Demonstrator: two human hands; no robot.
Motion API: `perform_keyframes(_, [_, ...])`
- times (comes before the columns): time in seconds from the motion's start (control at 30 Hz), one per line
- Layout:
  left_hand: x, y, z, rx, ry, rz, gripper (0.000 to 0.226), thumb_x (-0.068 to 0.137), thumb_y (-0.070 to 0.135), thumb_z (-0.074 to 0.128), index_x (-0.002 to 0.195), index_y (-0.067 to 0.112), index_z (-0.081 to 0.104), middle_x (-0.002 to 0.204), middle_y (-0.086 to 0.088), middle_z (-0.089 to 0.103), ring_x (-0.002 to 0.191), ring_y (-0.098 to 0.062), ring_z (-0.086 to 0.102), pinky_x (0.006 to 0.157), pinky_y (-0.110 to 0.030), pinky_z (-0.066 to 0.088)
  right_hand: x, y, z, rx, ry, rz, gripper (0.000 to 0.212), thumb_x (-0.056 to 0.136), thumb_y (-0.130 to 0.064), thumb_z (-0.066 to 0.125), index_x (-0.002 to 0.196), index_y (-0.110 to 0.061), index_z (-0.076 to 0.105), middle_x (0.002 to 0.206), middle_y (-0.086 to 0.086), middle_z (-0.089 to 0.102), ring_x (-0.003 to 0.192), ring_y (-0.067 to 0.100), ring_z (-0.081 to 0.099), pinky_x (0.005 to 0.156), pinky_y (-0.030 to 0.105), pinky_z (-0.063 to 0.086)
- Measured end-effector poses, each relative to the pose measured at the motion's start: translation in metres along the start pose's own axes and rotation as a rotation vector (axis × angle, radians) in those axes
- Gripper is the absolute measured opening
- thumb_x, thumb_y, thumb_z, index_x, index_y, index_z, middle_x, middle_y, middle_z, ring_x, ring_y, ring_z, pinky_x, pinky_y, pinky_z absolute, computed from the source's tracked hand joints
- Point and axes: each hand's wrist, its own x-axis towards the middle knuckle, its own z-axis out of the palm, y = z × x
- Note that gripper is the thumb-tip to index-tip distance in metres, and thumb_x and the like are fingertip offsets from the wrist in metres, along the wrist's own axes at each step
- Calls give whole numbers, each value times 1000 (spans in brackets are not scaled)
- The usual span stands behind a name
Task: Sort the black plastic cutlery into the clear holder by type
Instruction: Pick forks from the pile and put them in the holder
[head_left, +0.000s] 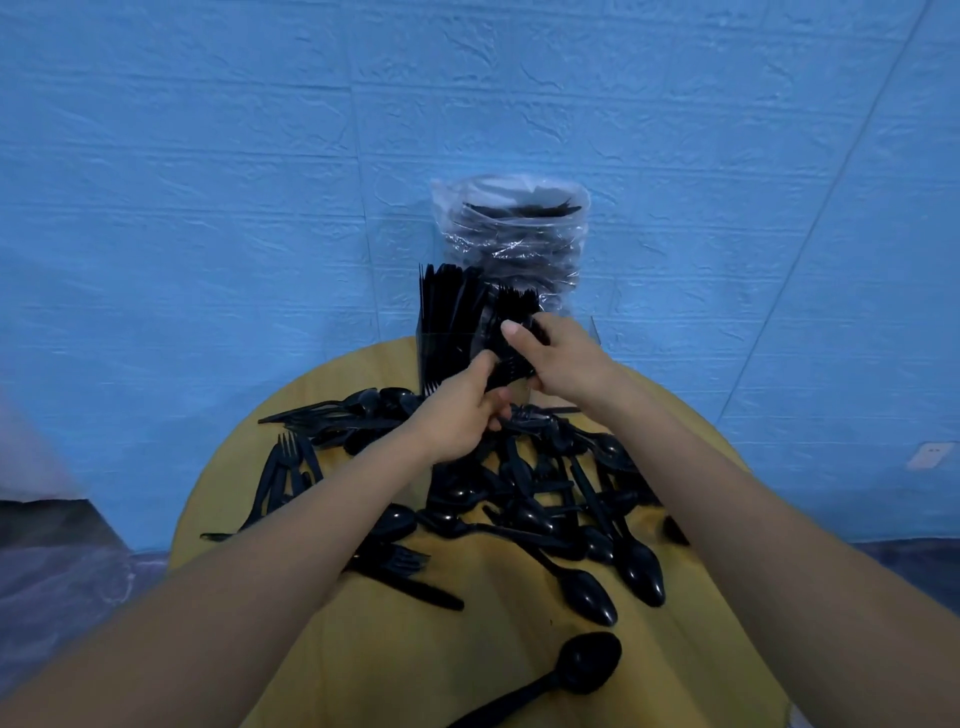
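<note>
A clear holder (434, 358) stands at the far edge of the round yellow table (467, 654), packed with upright black cutlery (452, 301). My left hand (457, 415) and my right hand (561, 358) both grip a bundle of black forks (511, 366) right at the holder's front, tines up. A loose heap of black spoons, forks and knives (540, 493) covers the table's middle. Single spoons (587, 667) lie near me.
Behind the holder stands a clear plastic bag (511, 234) holding more black cutlery, against a blue textured wall. Several forks (288, 467) lie near the table's left edge. The table's rim drops off on both sides.
</note>
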Motion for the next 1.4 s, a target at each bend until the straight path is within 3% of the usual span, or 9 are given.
perform_keyframes(0.1, [23, 3, 0, 49, -6, 48, 16, 101, 15, 37, 117, 16, 35, 79, 5, 55, 67, -7, 53, 57, -11, 44, 15, 2, -6, -121, 116, -1, 32, 93, -38, 55, 73, -14, 50, 67, -1, 52, 65, 19, 50, 62, 30, 37])
perform_keyframes(0.2, [47, 2, -1, 93, 15, 78, 10, 100, 18, 41, 107, 12, 38, 78, 4, 53, 70, -12, 53, 64, -29, 46, 33, 7, -14, -224, 203, -10, 22, 93, -23, 55, 77, -9, 50, 65, 0, 48, 70, 21, 47, 55, 31, 27])
perform_keyframes(0.33, [70, -11, -6, 178, 185, 92, 34, 96, 30, 50, 125, 11, 48, 118, -6, 49, 109, -18, 48, 91, -29, 40, 59, 14, -31, -236, 302, 11, 28, 92, -16, 51, 67, -11, 40, 60, -1, 40, 56, 14, 38, 47, 24, 28])
perform_keyframes(0.43, [65, -34, -10, 332, 338, 110, 40, 95, 28, 52, 131, 11, 47, 127, -3, 46, 118, -16, 43, 96, -24, 36, 76, 19, -44, -248, 394, 38, 20, 93, -16, 49, 76, -5, 45, 60, 2, 39, 58, 19, 36, 50, 32, 25])
perform_keyframes(0.63, [65, -63, -6, 651, 284, 201, 52, 93, 11, 50, 143, 8, 35, 141, -5, 39, 128, -20, 38, 104, -28, 34, 101, 28, -38, -212, 428, 67, 17, 94, -15, 47, 79, -5, 43, 63, 2, 38, 60, 18, 35, 50, 29, 26])
perform_keyframes(0.87, [67, -76, -7, 788, 343, 338, 54, 76, 5, 70, 128, 7, 55, 120, -9, 59, 108, -26, 58, 91, -36, 48, 114, 36, -50, -100, 513, 140, 19, 90, -15, 49, 73, -9, 43, 68, 5, 43, 69, 24, 41, 59, 32, 31])
perform_keyframes(1.1, [67, -76, -10, 795, 349, 379, 51, 72, 5, 74, 121, 7, 60, 113, -6, 62, 100, -24, 61, 82, -34, 53, 111, 19, -18, -398, 530, -125, 12, 94, -11, 43, 83, -7, 43, 77, 12, 50, 71, 27, 42, 56, 29, 20])
perform_keyframes(1.23, [68, -73, -10, 777, 328, 385, 46, 75, 4, 71, 120, 3, 60, 112, -7, 62, 99, -25, 60, 81, -34, 54, 116, 22, 8, -553, 451, -163, 19, 98, -14, 40, 107, 0, 49, 110, 20, 54, 97, 34, 52, 68, 30, 27])
perform_keyframes(1.4, [67, -73, -13, 767, 306, 387, 46, 77, 2, 68, 122, 2, 59, 114, -9, 62, 101, -26, 60, 83, -36, 55, 118, 29, 22, -701, 446, -257, 24, 97, -14, 42, 119, -5, 42, 107, 14, 53, 89, 35, 54, 60, 38, 38])
